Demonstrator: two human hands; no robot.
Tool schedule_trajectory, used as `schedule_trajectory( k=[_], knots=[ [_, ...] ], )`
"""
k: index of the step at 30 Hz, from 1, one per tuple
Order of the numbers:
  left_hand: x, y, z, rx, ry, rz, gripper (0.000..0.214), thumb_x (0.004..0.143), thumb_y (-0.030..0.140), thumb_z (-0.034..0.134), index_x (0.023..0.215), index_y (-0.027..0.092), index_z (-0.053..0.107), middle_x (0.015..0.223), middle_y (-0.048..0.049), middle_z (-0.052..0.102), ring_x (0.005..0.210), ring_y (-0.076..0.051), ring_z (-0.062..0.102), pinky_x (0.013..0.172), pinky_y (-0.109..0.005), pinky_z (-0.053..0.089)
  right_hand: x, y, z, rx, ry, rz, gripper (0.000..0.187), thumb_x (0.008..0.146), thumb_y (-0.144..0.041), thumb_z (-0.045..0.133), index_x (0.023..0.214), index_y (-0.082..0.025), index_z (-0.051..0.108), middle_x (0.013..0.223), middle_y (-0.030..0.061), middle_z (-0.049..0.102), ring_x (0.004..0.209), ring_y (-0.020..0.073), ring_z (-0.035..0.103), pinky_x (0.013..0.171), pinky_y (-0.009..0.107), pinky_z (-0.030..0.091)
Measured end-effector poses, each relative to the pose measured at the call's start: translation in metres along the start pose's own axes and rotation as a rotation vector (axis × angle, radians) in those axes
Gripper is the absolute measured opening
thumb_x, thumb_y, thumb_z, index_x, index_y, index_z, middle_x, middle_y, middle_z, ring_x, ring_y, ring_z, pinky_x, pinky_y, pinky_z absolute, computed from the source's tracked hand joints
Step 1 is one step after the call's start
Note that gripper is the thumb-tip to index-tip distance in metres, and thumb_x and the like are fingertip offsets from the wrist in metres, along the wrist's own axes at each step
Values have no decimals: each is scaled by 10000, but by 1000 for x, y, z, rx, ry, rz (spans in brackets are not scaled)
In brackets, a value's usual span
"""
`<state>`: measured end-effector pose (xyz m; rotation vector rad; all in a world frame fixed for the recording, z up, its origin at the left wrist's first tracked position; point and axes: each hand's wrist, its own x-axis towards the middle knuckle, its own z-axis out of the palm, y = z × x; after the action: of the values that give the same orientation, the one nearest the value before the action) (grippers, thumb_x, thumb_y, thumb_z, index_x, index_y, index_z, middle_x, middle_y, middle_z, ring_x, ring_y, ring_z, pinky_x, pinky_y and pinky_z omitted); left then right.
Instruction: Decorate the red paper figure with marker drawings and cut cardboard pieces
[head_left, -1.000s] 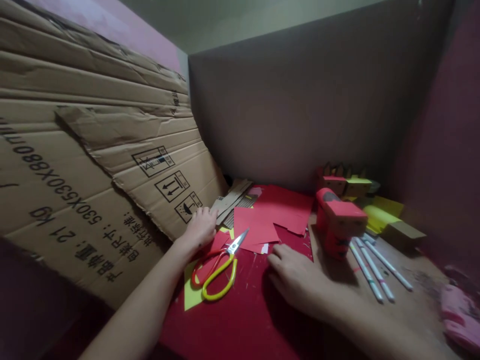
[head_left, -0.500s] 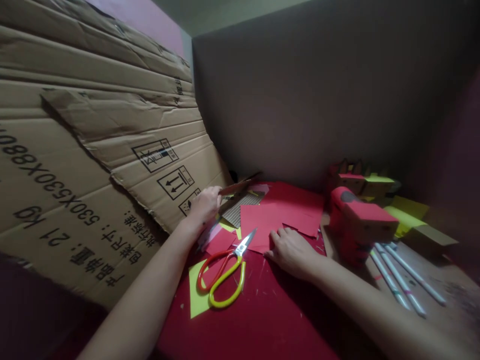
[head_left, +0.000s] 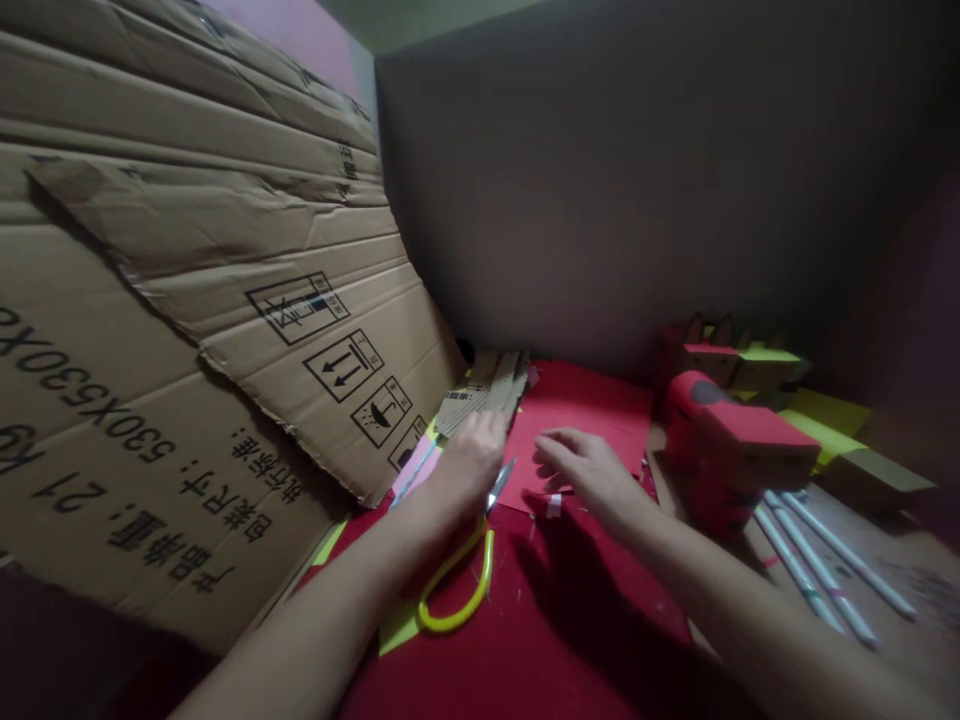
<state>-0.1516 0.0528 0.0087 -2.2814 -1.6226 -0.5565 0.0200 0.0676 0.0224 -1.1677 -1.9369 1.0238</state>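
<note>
My left hand [head_left: 476,455] lies over the near end of a stack of corrugated cardboard pieces [head_left: 487,385], fingers flat, the tips partly hidden. My right hand [head_left: 585,465] hovers over red paper [head_left: 574,410], its fingers loosely bent with nothing between them; it casts a shadow on the red surface [head_left: 555,620]. Between my hands and nearer to me are scissors [head_left: 459,622] with a yellow handle loop; my left hand and wrist cover their other loop. A small whitish scrap [head_left: 554,505] sits just below my right hand.
A large printed cardboard sheet [head_left: 247,260] leans along the left. To the right stand a red-topped cardboard figure [head_left: 750,450] and more small boxes [head_left: 769,365]. Several white pens [head_left: 814,565] lie in front of them. Yellow paper [head_left: 397,628] is under the scissors.
My left hand has moved right and let go of the cardboard piece it held tilted up; cardboard now lies flat at the back. My right hand has lifted off the red paper.
</note>
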Motion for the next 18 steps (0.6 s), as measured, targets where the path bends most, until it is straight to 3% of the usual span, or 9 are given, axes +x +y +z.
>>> schedule_trajectory(
  k=[3, 6, 12, 14, 18],
  knots=[
    [-3, 27, 2, -59, -80, 85, 161, 913, 142, 481, 987, 128, 624, 977, -134, 665, 901, -246, 606, 808, -353, 506, 8, -5, 13, 262, -55, 175, 360, 969, -366, 332, 761, -171, 551, 564, 11, 545, 488, 144, 583, 510, 280, 517],
    [-4, 30, -6, -108, -105, 93, 167, 928, 155, 475, 962, 172, 638, 1011, -82, 676, 919, -208, 611, 818, -295, 501, 15, -2, 22, 441, -62, 358, 329, 977, -329, 305, 748, -188, 496, 525, -27, 490, 413, 124, 548, 459, 262, 503],
    [3, -27, -8, -109, -26, -291, 211, 925, 133, 435, 1035, 137, 615, 1054, -131, 654, 984, -239, 625, 860, -383, 507, 28, 9, 22, 590, -117, 650, 306, 994, -370, 410, 948, -121, 583, 819, 81, 656, 648, 165, 659, 623, 353, 574],
    [3, -44, -2, -117, -45, -391, 206, 903, 141, 503, 1078, 143, 611, 1016, -110, 667, 956, -227, 643, 849, -374, 520, 33, 10, 24, 591, -133, 697, 285, 971, -363, 510, 1104, -125, 595, 1018, 88, 661, 822, 182, 668, 723, 368, 571],
    [6, -64, 5, -127, -49, -571, 326, 924, 291, 582, 1218, 152, 566, 1210, -112, 605, 1033, -234, 620, 871, -435, 532, 41, 8, 33, 576, -136, 710, 341, 933, -327, 595, 1232, -165, 567, 1230, 95, 602, 1027, 229, 633, 851, 436, 547]
  ],
)
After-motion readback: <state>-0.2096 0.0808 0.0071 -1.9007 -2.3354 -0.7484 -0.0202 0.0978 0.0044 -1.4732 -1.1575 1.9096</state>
